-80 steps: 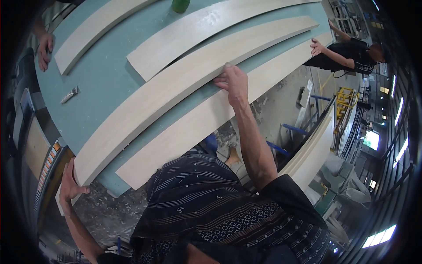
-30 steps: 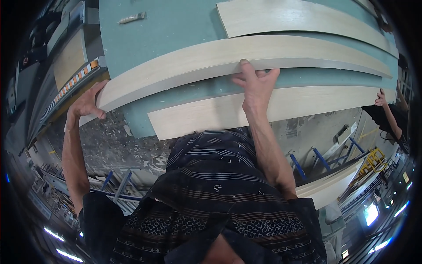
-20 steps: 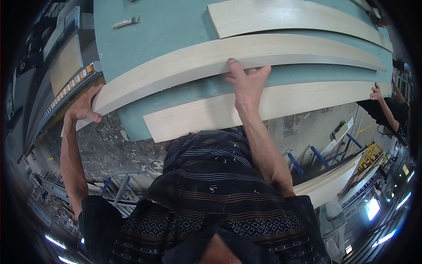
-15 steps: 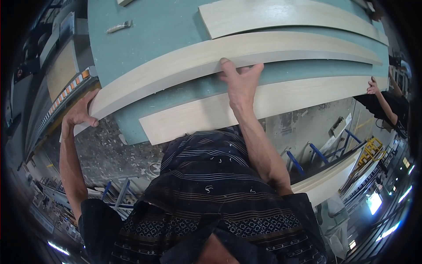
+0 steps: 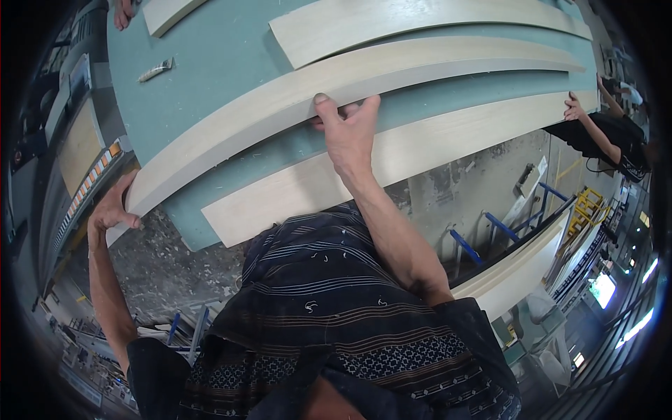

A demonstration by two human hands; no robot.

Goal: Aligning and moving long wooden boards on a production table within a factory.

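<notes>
A long pale wooden board (image 5: 245, 119) with a thick near edge lies across a green-topped table (image 5: 210, 73), its line bent by the lens. At its left end my left hand (image 5: 114, 210) is closed on the board, thumb on the near side and fingers round the end. Near the middle, my right hand (image 5: 350, 143) grips the same board's near edge. Its thumb presses the edge face, while some of the fingertips are hidden at the board. Closer to my body, a second pale board (image 5: 434, 150) passes beneath my right wrist and overhangs the table's front.
Beyond lies a wide pale board (image 5: 413, 28). A small pale tool (image 5: 155, 70) with a dark end rests at the left. Another person's hand (image 5: 575, 108) touches the nearer board's right end; a hand (image 5: 123, 14) shows top left. A machine with an orange-striped strip (image 5: 91, 178) borders the left.
The view has turned a little, shifting the table and boards in the picture. A hand has come into sight at the top left. Both my hands keep their hold on the long board.
</notes>
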